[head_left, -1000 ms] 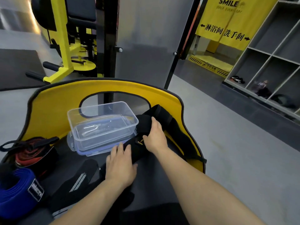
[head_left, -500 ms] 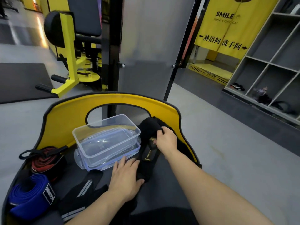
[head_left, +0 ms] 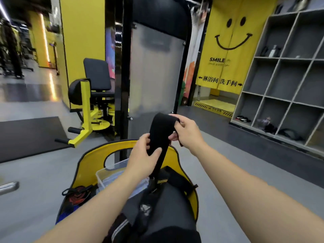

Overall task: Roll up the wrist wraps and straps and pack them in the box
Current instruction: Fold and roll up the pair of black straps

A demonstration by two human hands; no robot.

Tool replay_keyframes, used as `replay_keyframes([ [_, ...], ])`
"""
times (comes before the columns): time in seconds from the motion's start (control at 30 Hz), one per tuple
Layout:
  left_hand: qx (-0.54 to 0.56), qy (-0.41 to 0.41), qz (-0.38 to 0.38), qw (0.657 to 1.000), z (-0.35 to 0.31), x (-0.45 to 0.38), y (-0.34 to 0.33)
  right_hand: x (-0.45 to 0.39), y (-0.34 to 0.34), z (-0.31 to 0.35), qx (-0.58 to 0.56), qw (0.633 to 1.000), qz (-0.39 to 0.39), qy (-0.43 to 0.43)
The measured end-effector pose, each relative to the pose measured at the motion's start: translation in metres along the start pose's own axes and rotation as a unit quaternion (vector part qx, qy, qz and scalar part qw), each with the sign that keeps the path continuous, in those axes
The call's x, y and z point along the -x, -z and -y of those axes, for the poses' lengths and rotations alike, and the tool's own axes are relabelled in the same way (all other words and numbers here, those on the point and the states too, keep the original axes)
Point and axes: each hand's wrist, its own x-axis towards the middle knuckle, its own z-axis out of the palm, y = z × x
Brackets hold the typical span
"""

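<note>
Grey gym flooring (head_left: pixel 228 172) and a yellow smiley curtain (head_left: pixel 228 50) lie beyond our grip, with the yellow-rimmed bench (head_left: pixel 91 163) below it. Our right hand (head_left: pixel 188 133) pinches the top of the black wrist wrap (head_left: pixel 160 134) while our left hand (head_left: pixel 142 160) grips it just below, above the clear box (head_left: pixel 112 174). The tail hangs loose beneath, so we judge it could twist or snag on the other straps and spoil the roll.

Commercial gym. We note a yellow-and-black exercise machine (head_left: pixel 91 104) with padded seat, black floor mat (head_left: pixel 29 135), grey cubby shelving (head_left: pixel 284 81) holding shoes and bottles, and a yellow smiley curtain (head_left: pixel 229 46) marked SMILE with washroom arrows.
</note>
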Motion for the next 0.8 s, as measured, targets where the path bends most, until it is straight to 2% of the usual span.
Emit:
replay_keyframes([
  [0.1, -0.003, -0.055, -0.046, 0.997, -0.054, 0.007, 0.027, 0.025, 0.014, 0.045, -0.036, 0.999, 0.027, 0.029],
  [0.33, 0.020, -0.004, -0.048, 0.999, -0.115, 0.050, 0.089, 0.082, 0.035, 0.113, -0.117, 0.989, 0.077, 0.055],
  [0.4, 0.028, -0.006, -0.018, 0.999, -0.127, 0.065, 0.104, 0.095, 0.038, 0.126, -0.147, 0.986, 0.072, 0.047],
  [0.53, 0.054, 0.021, 0.089, 0.994, -0.135, 0.105, 0.120, 0.110, 0.043, 0.150, -0.222, 0.974, 0.040, 0.030],
  [0.63, 0.065, 0.062, 0.160, 0.983, -0.120, 0.134, 0.123, 0.115, 0.047, 0.165, -0.282, 0.959, 0.021, -0.010],
  [0.8, 0.036, 0.105, 0.231, 0.967, -0.081, 0.169, 0.122, 0.124, 0.046, 0.171, -0.355, 0.934, 0.034, -0.030],
])
